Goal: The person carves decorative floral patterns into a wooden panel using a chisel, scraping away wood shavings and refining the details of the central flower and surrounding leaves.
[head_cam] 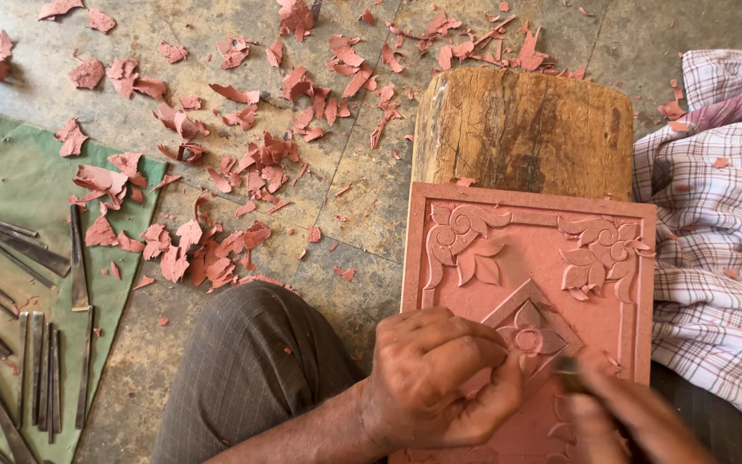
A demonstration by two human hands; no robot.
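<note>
Left hand [435,378]: fingers curled narrow, pressed on the carved red panel [530,283] beside its central diamond flower. Right hand [624,412], blurred, fingers closed around a thin carving tool [567,371], tip touching the panel just right of the left fingers. Panel leans on a wooden block [521,129] on the floor. Red shavings [216,172] scattered toward the floor's far edge; chisels [36,344] on green cloth [10,172] at left; checked cloth [714,215] at right.

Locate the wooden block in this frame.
In the head view, the wooden block lies upper right on the floor, its near edge under the carved panel, with the checked cloth to its right.
</note>
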